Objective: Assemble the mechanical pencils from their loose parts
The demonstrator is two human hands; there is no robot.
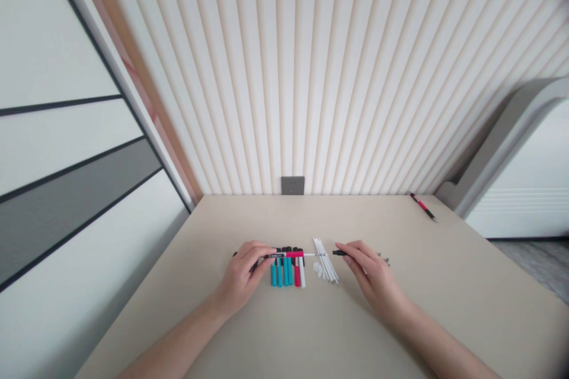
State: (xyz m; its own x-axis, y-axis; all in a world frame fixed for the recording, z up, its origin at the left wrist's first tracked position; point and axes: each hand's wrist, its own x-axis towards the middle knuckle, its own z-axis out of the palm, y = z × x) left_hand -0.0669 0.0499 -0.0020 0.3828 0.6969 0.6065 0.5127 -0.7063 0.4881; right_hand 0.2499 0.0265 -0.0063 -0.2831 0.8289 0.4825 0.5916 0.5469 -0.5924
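Note:
My left hand is closed on a black-and-red pen barrel, held level above the table. From the barrel's right end a thin white refill sticks out toward my right hand. Between the fingertips of my right hand is a small black pen part, a short gap away from the refill's tip. Under the barrel lies a row of teal pen barrels, with a red barrel and a white barrel at its right end. Several white refills lie in a slanting bundle between my hands.
Small white pieces lie beside the refills. Small grey-dark parts are partly hidden behind my right hand. A red-and-black pen rests near the table's back right corner. Behind the table stands a ribbed wall with a dark socket.

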